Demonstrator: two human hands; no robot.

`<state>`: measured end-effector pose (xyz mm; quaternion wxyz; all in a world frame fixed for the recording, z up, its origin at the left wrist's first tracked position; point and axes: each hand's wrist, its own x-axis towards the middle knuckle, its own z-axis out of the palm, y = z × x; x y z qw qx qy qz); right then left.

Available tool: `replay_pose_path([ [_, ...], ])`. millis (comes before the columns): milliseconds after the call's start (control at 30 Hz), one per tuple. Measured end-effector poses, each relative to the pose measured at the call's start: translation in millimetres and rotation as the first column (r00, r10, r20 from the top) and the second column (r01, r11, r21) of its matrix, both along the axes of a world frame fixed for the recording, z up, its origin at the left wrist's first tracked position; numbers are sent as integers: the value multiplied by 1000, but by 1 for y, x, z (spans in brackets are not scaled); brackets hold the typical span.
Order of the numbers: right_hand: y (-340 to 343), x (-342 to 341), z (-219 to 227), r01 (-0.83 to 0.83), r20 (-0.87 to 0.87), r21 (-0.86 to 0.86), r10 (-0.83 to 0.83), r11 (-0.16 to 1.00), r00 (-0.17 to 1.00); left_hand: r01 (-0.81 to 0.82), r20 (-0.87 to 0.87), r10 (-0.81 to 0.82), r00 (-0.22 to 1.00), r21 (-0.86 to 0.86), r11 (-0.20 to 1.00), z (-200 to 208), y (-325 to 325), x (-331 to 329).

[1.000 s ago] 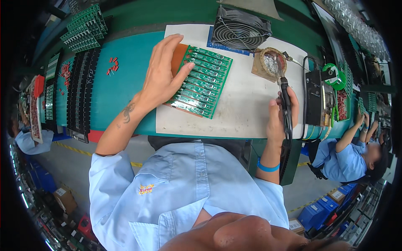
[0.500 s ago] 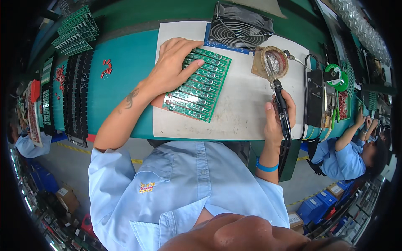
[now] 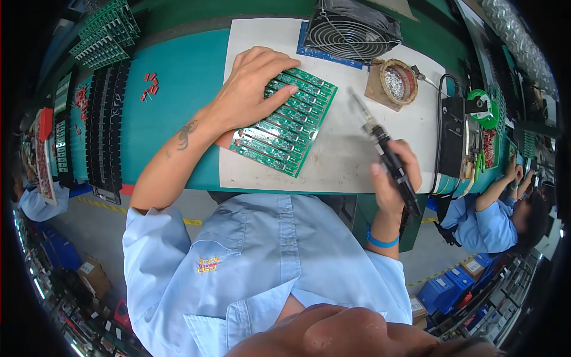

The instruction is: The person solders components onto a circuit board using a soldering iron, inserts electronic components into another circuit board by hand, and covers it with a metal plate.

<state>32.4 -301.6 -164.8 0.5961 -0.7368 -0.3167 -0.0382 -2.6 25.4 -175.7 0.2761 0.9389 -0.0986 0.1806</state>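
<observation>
A green panel of several narrow circuit boards [image 3: 291,128] lies tilted on the white sheet in front of me. My left hand [image 3: 253,89] rests over its upper left part, fingers lying on it and the thumb apart, pointing across the boards. In my right hand [image 3: 395,178], fingers wrapped around its black handle, is a soldering iron [image 3: 386,152]. Its tip is blurred and points up and left, between the panel and a round tin of silvery metal shavings [image 3: 394,86]. The tip touches neither of them.
A black fan with a wire guard [image 3: 352,38] stands behind the panel on a blue board. To the right are a black soldering station [image 3: 453,140] and a green solder reel [image 3: 482,109]. Red components [image 3: 150,86] lie on the green mat. A co-worker [image 3: 485,217] sits at right.
The soldering iron has come out of the round tin and swung left toward the panel. My left hand stays on the panel; the whole view has shifted slightly.
</observation>
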Motion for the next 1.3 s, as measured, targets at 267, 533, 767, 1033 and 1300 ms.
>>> replay_pose_path([
  [267,14,-14,10,-140,-134,-81,128,987,983,-3,28,4,1000,-33,999,-2,-2,-1],
  [533,19,-11,12,-143,-136,-102,129,984,982,1,42,2,999,-54,999,-3,-2,-1],
  [767,19,-11,14,-151,-130,-118,136,981,982,-5,44,7,999,-47,999,-3,-3,-1],
  [1033,13,-12,15,-113,-107,-123,100,986,989,-14,48,18,999,-66,998,-4,-2,-1],
  [1300,11,2,0,377,-116,104,-365,921,924,-15,57,20,998,-77,997,-4,-4,-1],
])
